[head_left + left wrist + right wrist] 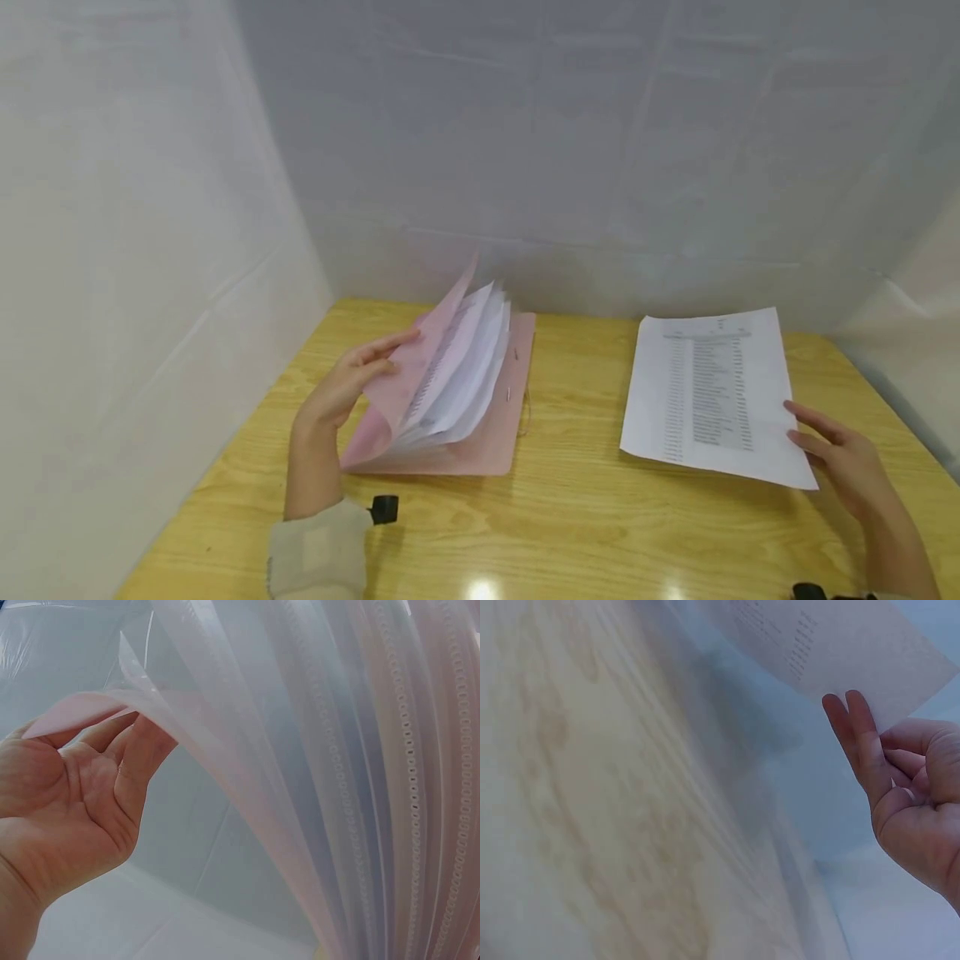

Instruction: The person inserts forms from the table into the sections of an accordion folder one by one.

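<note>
A pink folder lies partly opened on the table, left of the middle. My left hand holds its raised cover by the left edge, thumb on one side and fingers on the other. Clear punched sleeves with white papers fan out beside that cover, some blurred. Two small metal fasteners show on the flat pink cover at the right. Farther right, a printed sheet hangs tilted over the table. My right hand pinches its right edge. In the right wrist view, thumb and fingers meet at the sheet's margin.
A light wooden table spans the work area. White sheeting rises as a back wall close behind the folder and at both sides. A thin loop sticks out past the folder's right edge.
</note>
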The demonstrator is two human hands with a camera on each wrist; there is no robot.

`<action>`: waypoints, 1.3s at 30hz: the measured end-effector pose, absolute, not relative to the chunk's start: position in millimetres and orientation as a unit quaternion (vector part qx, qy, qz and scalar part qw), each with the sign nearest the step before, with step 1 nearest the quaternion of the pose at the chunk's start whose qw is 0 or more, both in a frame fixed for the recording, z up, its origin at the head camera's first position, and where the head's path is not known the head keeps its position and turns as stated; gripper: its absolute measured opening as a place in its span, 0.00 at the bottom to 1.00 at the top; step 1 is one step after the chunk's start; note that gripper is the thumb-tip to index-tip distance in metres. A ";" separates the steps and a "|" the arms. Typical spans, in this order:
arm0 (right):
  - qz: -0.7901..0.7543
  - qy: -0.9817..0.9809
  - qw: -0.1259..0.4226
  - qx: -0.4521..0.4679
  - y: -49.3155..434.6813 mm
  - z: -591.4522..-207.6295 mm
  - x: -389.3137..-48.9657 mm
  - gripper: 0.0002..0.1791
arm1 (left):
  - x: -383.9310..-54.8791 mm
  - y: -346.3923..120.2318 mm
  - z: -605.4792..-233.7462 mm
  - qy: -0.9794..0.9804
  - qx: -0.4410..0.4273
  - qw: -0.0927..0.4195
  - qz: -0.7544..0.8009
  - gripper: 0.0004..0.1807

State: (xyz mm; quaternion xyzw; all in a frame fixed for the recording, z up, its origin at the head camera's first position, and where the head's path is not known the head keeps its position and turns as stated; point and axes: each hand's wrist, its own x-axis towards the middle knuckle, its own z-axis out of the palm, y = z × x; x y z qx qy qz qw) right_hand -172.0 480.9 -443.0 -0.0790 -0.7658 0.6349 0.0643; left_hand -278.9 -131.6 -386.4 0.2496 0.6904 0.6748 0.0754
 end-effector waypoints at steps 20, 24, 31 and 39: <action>0.669 -0.742 0.052 -0.014 442.6 -419.8 -178.3 0.23 | -276.9 -131.1 -386.7 0.696 0.245 0.071 0.671 0.24; 0.687 -0.726 0.046 0.001 430.8 -416.2 -180.8 0.22 | -276.5 -130.7 -386.0 0.694 0.242 0.075 0.674 0.24; 0.697 -0.716 0.036 0.012 416.2 -412.0 -181.7 0.21 | -275.6 -128.8 -384.3 0.689 0.240 0.082 0.679 0.24; 0.714 -0.699 0.022 0.024 406.5 -410.6 -184.4 0.21 | -275.1 -129.1 -383.8 0.684 0.233 0.095 0.685 0.24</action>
